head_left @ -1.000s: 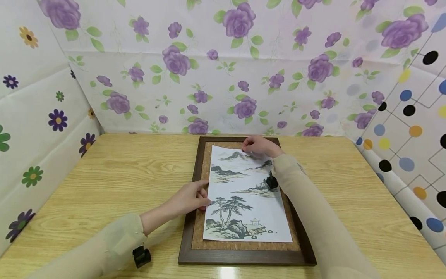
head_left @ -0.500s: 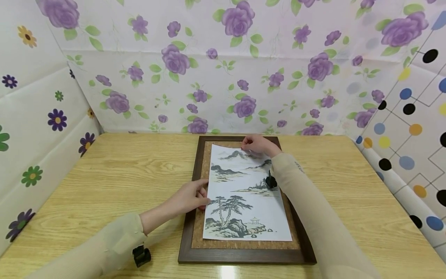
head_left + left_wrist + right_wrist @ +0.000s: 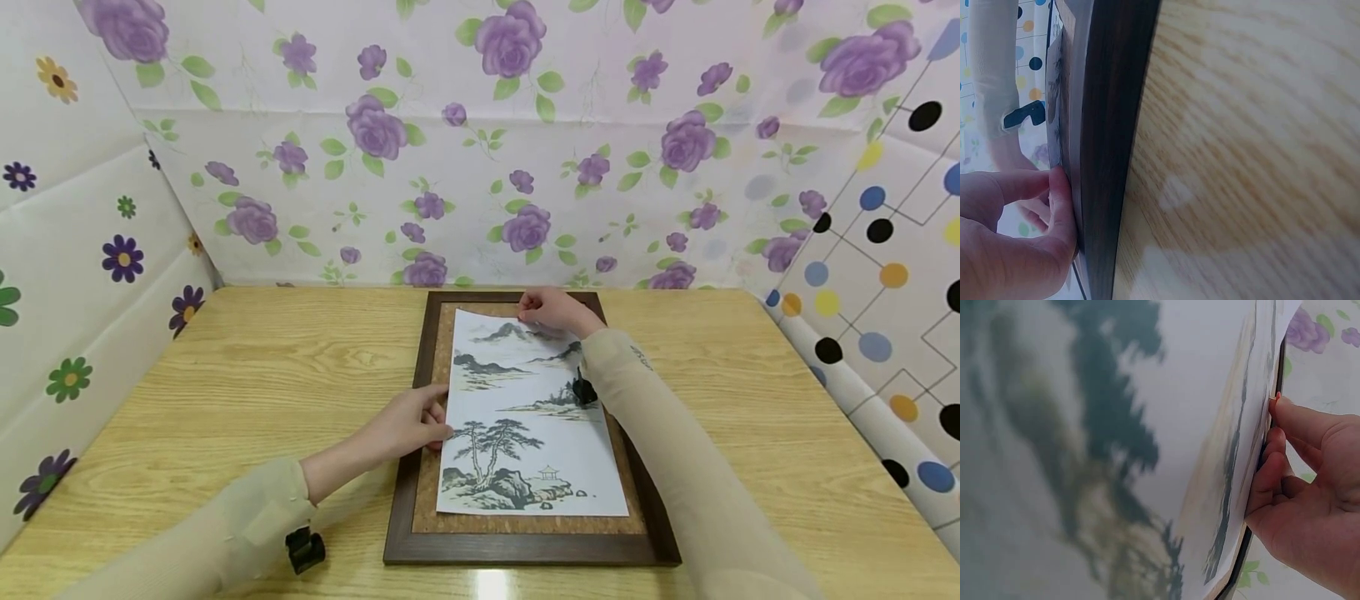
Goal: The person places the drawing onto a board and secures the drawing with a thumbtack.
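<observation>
A sheet of paper with an ink landscape print lies over a cork board in a dark brown frame. At the sheet's left edge, my left hand holds the paper between thumb and fingers, seen close up beside the frame in the left wrist view. My right hand is at the sheet's top edge. Between its thumb and index finger it pinches a small red pushpin, whose thin metal point shows in the right wrist view. Whether the point enters the board, I cannot tell.
The framed board rests on a light wood table. Behind it stands a wall covering with purple roses. Patterned panels, flowered on the left and dotted on the right, enclose the sides. Black camera mounts hang from both wrists.
</observation>
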`<state>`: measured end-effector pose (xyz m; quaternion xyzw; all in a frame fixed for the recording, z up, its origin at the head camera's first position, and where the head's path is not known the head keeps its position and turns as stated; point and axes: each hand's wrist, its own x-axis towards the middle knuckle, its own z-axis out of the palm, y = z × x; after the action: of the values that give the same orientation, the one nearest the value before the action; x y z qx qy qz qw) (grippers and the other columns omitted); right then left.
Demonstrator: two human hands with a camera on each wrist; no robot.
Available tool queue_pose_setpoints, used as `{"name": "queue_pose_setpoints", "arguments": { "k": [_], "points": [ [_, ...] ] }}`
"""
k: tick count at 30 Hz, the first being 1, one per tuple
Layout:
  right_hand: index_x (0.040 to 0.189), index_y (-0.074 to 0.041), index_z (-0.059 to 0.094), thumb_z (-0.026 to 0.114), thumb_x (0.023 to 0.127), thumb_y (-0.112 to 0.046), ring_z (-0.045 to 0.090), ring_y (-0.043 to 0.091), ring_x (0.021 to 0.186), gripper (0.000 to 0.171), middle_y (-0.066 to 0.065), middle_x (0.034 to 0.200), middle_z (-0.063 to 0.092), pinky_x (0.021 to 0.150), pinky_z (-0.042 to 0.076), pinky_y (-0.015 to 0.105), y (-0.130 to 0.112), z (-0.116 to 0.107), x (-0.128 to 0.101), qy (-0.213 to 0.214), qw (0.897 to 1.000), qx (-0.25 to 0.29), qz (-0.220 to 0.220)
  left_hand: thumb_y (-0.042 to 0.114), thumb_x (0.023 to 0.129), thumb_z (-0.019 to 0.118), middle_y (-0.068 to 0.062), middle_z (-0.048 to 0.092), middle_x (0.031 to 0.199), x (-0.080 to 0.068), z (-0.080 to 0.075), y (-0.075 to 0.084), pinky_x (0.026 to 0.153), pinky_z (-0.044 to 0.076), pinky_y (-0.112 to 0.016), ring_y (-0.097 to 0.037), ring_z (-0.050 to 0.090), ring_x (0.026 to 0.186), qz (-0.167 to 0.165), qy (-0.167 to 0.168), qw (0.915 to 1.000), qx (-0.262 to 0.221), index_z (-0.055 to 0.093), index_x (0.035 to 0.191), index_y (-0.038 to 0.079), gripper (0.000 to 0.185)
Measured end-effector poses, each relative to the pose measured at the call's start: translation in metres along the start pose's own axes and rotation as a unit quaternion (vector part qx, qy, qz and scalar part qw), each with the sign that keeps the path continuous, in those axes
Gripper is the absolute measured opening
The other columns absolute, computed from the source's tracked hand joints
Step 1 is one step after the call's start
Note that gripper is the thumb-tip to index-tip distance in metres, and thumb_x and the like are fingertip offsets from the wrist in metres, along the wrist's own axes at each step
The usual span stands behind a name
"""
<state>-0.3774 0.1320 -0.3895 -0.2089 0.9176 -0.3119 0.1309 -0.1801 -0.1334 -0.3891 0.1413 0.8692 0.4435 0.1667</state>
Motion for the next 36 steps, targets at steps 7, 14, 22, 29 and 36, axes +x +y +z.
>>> {"name": "queue_pose_setpoints", "arguments": {
  "k": [7, 14, 22, 29, 36],
  "points": [
    [0.101, -0.003, 0.064, 0.058, 0.099, -0.013, 0.051, 0.016, 0.082, 0.012, 0.01, 0.096, 0.065, 0.078, 0.041, 0.03, -0.0035, -0.0009, 0.0005, 0.006, 0.999, -0.028, -0.015, 0.003, 0.089, 0.066, -0.009, 0.066, 0.088, 0.0, -0.0005, 0.0005, 0.065, 0.052, -0.026, -0.012, 0.064, 0.067, 0.001, 0.0, 1.0, 0.008, 0.034, 0.148, -0.011, 0.068],
    [0.1, -0.003, 0.064, 0.058, 0.099, -0.013, 0.051, 0.017, 0.082, 0.012, 0.009, 0.094, 0.064, 0.079, 0.041, 0.031, -0.0063, -0.0016, 0.0001, 0.007, 0.999, -0.035, -0.015, 0.002, 0.09, 0.066, -0.009, 0.066, 0.086, 0.0001, -0.0004, 0.0005, 0.064, 0.053, -0.027, -0.012, 0.064, 0.067, 0.002, 0.0, 1.0, 0.008, 0.034, 0.148, -0.011, 0.068],
    [0.097, -0.002, 0.064, 0.057, 0.1, -0.011, 0.051, 0.017, 0.08, 0.011, 0.01, 0.092, 0.064, 0.079, 0.041, 0.031, -0.0073, -0.002, 0.0006, 0.004, 0.999, -0.04, -0.022, 0.003, 0.089, 0.066, -0.009, 0.066, 0.087, 0.0013, -0.0003, -0.0011, 0.063, 0.053, -0.026, -0.012, 0.064, 0.067, 0.003, 0.001, 0.9999, 0.011, 0.035, 0.148, -0.011, 0.068],
    [0.098, -0.002, 0.064, 0.058, 0.099, -0.01, 0.051, 0.016, 0.08, 0.011, 0.009, 0.092, 0.064, 0.079, 0.041, 0.031, -0.0088, -0.0019, 0.0004, 0.002, 0.999, -0.036, -0.017, 0.003, 0.089, 0.067, -0.009, 0.066, 0.088, 0.0013, 0.0004, -0.0014, 0.065, 0.053, -0.027, -0.011, 0.064, 0.067, 0.0, 0.001, 0.9999, 0.01, 0.035, 0.148, -0.009, 0.068],
    [0.098, -0.002, 0.063, 0.057, 0.1, -0.011, 0.049, 0.015, 0.078, 0.011, 0.007, 0.089, 0.062, 0.076, 0.04, 0.03, -0.0084, -0.0023, 0.0004, -0.007, 0.999, -0.037, -0.013, 0.004, 0.089, 0.067, -0.009, 0.066, 0.089, 0.0014, 0.0011, -0.0023, 0.066, 0.053, -0.027, -0.011, 0.065, 0.068, -0.005, 0.001, 1.0, 0.007, 0.035, 0.149, -0.009, 0.069]
  ]
}}
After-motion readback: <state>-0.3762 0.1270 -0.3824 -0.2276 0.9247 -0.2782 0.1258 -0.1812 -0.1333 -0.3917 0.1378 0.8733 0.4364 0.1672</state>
